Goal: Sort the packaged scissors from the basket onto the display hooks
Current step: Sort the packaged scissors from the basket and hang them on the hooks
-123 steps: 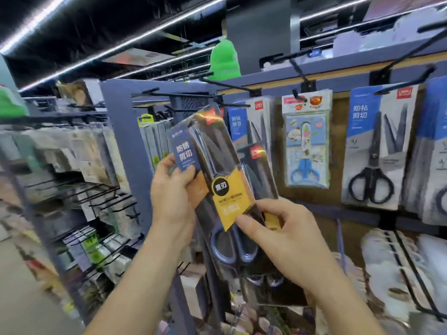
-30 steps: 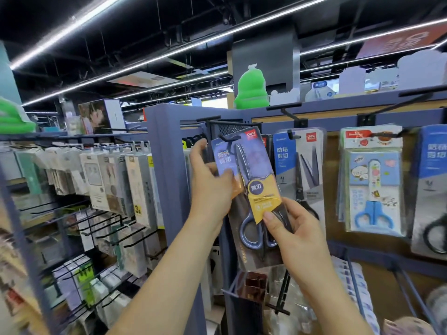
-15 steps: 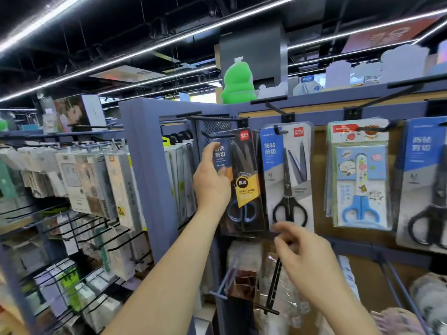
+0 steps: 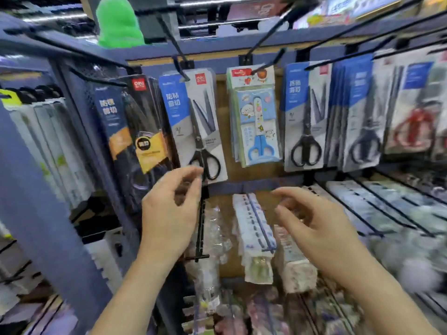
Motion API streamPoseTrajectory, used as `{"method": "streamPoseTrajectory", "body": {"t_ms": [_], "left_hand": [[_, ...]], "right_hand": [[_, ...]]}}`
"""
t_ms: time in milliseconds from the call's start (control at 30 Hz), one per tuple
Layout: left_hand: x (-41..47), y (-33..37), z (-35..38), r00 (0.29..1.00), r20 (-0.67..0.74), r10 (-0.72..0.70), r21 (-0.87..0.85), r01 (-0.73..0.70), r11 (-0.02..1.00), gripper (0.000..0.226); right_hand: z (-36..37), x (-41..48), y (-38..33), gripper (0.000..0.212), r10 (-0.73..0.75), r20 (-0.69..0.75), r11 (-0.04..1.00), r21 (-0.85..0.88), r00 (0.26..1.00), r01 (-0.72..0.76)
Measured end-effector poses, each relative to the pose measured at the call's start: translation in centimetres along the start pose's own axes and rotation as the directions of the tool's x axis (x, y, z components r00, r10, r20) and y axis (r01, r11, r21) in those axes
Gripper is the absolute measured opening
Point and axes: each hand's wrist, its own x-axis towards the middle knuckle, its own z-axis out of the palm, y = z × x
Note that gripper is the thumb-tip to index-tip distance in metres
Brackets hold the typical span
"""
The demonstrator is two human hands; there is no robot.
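The dark scissors pack point(image 4: 135, 131) with an orange label hangs on the leftmost black hook point(image 4: 96, 78). To its right hang a blue-and-white scissors pack point(image 4: 193, 122), a children's scissors pack point(image 4: 256, 117) with blue handles, and further scissors packs point(image 4: 307, 114). My left hand point(image 4: 171, 211) hovers in front of and below the dark pack, fingers loosely curled, holding nothing. My right hand point(image 4: 316, 228) floats lower right, fingers relaxed and empty. The basket is out of view.
A blue shelf upright point(image 4: 36, 201) stands at the left with packaged goods beyond it. Long black hooks point(image 4: 362, 206) carrying small packs jut out below right. A green figure point(image 4: 118, 22) sits on the top shelf. The picture is blurred by motion.
My left hand has let go of the dark scissors pack, which now hangs on its hook. Both hands have drawn back from the display, and the view has swung right and down.
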Motion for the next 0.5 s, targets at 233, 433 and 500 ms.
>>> {"method": "streamPoseTrajectory", "body": {"t_ms": [233,433,500], "left_hand": [[-8.7,2.5,7.2,0.888,0.422,0.183,-0.183,-0.114,0.977,0.016],[-17.5,6.4,15.1,0.696,0.71,0.111,-0.287,0.142,0.947,0.016],[-20.6,8.0,18.2,0.641,0.763,0.087,-0.282,0.208,0.937,0.019]], "right_hand": [[-8.5,-11.7,3.0,0.027,0.282,-0.061,0.941,-0.178,0.958,-0.288],[-16.9,-23.7,7.8,0.028,0.523,-0.368,0.796,-0.112,0.769,-0.595],[-19.6,-28.0,9.5,0.029,0.571,-0.462,0.739,-0.069,0.678,-0.67]]}}
